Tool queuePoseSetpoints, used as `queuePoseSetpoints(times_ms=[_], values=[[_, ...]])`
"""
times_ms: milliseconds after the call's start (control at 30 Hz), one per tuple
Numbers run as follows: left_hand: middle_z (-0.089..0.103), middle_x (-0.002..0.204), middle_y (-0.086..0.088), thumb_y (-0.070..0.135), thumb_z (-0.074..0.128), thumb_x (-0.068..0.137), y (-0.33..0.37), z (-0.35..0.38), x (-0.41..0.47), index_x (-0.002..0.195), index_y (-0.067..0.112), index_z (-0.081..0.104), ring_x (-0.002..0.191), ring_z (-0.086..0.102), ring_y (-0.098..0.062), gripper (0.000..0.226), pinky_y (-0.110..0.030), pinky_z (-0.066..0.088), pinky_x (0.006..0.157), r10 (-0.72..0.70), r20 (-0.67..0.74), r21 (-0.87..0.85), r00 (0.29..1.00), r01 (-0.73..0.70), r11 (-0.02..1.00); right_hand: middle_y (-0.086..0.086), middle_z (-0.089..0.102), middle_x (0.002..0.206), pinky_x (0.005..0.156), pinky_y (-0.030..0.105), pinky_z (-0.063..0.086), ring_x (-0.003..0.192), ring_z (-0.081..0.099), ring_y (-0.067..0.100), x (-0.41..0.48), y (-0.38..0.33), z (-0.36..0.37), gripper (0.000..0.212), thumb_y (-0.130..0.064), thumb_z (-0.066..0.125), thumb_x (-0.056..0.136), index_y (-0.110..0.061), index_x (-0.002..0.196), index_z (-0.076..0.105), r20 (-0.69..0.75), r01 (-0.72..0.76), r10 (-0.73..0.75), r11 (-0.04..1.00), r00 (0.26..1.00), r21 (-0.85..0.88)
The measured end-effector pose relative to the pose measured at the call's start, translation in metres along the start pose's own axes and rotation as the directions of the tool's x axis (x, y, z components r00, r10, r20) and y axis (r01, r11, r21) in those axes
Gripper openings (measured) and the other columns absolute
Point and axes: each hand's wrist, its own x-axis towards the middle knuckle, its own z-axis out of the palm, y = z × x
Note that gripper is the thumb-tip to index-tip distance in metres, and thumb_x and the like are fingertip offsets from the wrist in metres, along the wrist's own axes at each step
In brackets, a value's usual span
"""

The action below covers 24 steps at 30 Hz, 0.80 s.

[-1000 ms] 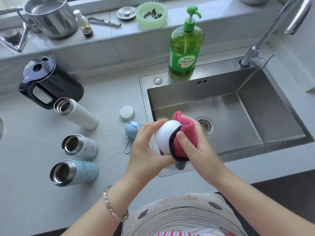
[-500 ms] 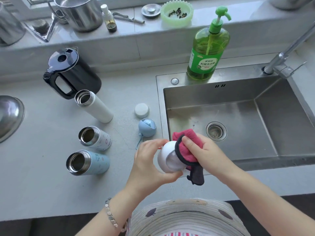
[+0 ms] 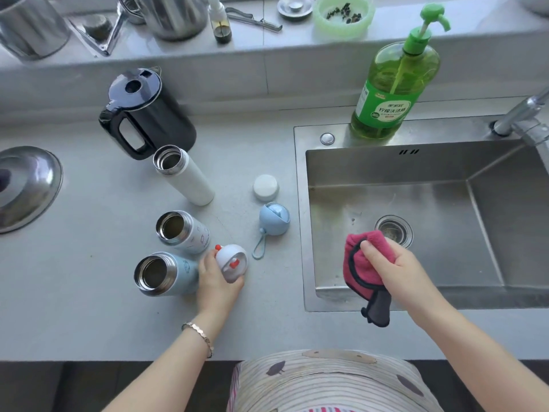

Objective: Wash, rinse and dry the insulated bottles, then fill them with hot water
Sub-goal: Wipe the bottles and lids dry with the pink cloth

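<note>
Three open insulated bottles stand on the grey counter: a tall white bottle point(image 3: 187, 176), a short white bottle point(image 3: 184, 231) and a light blue bottle point(image 3: 165, 273). My left hand point(image 3: 215, 282) holds a white lid with red parts point(image 3: 231, 261) on the counter, right of the blue bottle. My right hand point(image 3: 389, 264) grips a pink cloth point(image 3: 361, 267) with a dark edge over the sink's front left corner. A blue lid with a loop point(image 3: 273, 218) and a small white cap point(image 3: 266, 187) lie between the bottles and the sink.
A black kettle point(image 3: 145, 113) stands behind the tall bottle. The steel sink point(image 3: 445, 162) has a drain point(image 3: 393, 230), a tap point(image 3: 523, 114) at the back right and a green soap bottle point(image 3: 392, 81) on its rim. A steel bowl point(image 3: 26, 185) sits far left. The ledge holds pots and small items.
My hands have parted. The left hand carried the white lid left and down to the counter beside the blue bottle. The right hand kept the pink cloth and moved right, over the sink.
</note>
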Motion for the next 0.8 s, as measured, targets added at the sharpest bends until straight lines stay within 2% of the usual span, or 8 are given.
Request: queuePoseSetpoints(times_ms=[100, 200, 300, 367, 467, 567, 667, 800], values=[[0.036, 0.14, -0.012, 0.01, 0.075, 0.072, -0.001, -0.002, 0.002, 0.141, 0.008, 0.033, 0.13, 0.036, -0.026, 0.081, -0.027, 0.03, 0.103, 0.095, 0.072, 0.053, 0.993, -0.099, 0.994, -0.007, 0.061, 0.07, 0.053, 0.002, 0.041, 0.053, 0.056, -0.01, 0.002, -0.001, -0.001, 0.017, -0.012, 0.05, 0.094, -0.019, 0.088, 0.064, -0.004, -0.004, 0.004, 1.0, 1.0, 0.015], [0.024, 0.149, -0.018, 0.018, 0.077, 0.071, 0.008, -0.008, 0.003, 0.144, 0.008, 0.028, 0.139, 0.023, -0.032, 0.088, -0.035, 0.02, 0.112, 0.192, 0.105, 0.208, 0.976, -0.21, 0.955, -0.005, 0.061, 0.071, 0.054, 0.002, 0.042, 0.052, 0.055, -0.009, 0.004, -0.002, 0.001, 0.017, -0.013, 0.05, 0.094, -0.02, 0.086, 0.064, -0.006, 0.001, -0.001, 1.0, 1.0, 0.013], [0.043, 0.138, -0.023, 0.02, 0.085, 0.059, 0.032, -0.002, 0.012, 0.131, 0.001, 0.048, 0.126, 0.043, -0.04, 0.083, -0.05, 0.032, 0.106, 0.47, 0.121, 0.366, 0.874, -0.48, 0.797, -0.006, 0.061, 0.072, 0.056, 0.003, 0.042, 0.055, 0.055, -0.008, 0.007, -0.002, -0.001, 0.017, -0.013, 0.05, 0.094, -0.021, 0.087, 0.064, -0.008, 0.02, -0.02, 1.0, 1.0, 0.014], [0.048, 0.135, -0.018, 0.025, 0.083, 0.061, 0.056, 0.005, 0.028, 0.13, 0.002, 0.048, 0.122, 0.049, -0.036, 0.081, -0.047, 0.033, 0.106, 0.534, 0.145, 0.413, 0.833, -0.541, 0.732, -0.008, 0.062, 0.073, 0.057, 0.002, 0.042, 0.057, 0.056, -0.009, 0.009, -0.004, -0.003, 0.016, -0.013, 0.051, 0.093, -0.019, 0.089, 0.065, -0.024, 0.027, -0.027, 0.999, 0.999, 0.018], [0.041, 0.139, -0.005, 0.042, 0.07, 0.074, 0.082, 0.019, 0.058, 0.141, 0.012, 0.031, 0.126, 0.041, -0.025, 0.083, -0.034, 0.029, 0.104, 0.316, 0.236, 0.404, 0.919, -0.389, 0.828, -0.006, 0.06, 0.072, 0.055, 0.002, 0.041, 0.059, 0.056, -0.005, 0.011, -0.007, -0.008, 0.016, -0.013, 0.051, 0.093, -0.02, 0.087, 0.063, -0.059, 0.043, -0.042, 0.999, 0.997, 0.019], [0.05, 0.126, -0.003, 0.046, 0.07, 0.07, 0.09, 0.033, 0.072, 0.132, 0.019, 0.039, 0.114, 0.049, -0.025, 0.074, -0.036, 0.04, 0.094, 0.141, 0.269, 0.376, 0.953, -0.238, 0.895, -0.009, 0.062, 0.079, 0.055, 0.002, 0.041, 0.062, 0.058, -0.007, 0.011, -0.006, -0.014, 0.012, -0.015, 0.052, 0.093, -0.024, 0.087, 0.058, -0.099, 0.056, -0.054, 0.998, 0.994, 0.022], [0.055, 0.115, -0.001, 0.042, 0.071, 0.068, 0.091, 0.038, 0.071, 0.119, 0.02, 0.047, 0.106, 0.055, -0.023, 0.061, -0.035, 0.046, 0.087, 0.103, 0.235, 0.297, 0.966, -0.173, 0.939, -0.008, 0.062, 0.085, 0.057, 0.002, 0.042, 0.073, 0.059, -0.001, 0.012, -0.002, -0.022, 0.002, -0.02, 0.053, 0.091, -0.022, 0.093, 0.053, -0.147, 0.038, -0.034, 0.999, 0.989, 0.026], [0.047, 0.115, -0.001, 0.029, 0.081, 0.062, 0.111, 0.031, 0.052, 0.119, 0.018, 0.049, 0.103, 0.054, -0.017, 0.066, -0.028, 0.047, 0.085, 0.141, 0.246, -0.069, 0.959, -0.127, 0.989, -0.004, 0.062, 0.086, 0.06, 0.003, 0.044, 0.077, 0.059, 0.006, 0.014, -0.002, -0.031, 0.004, -0.02, 0.053, 0.091, -0.023, 0.089, 0.052, -0.175, 0.038, -0.03, 0.999, 0.984, 0.04]])
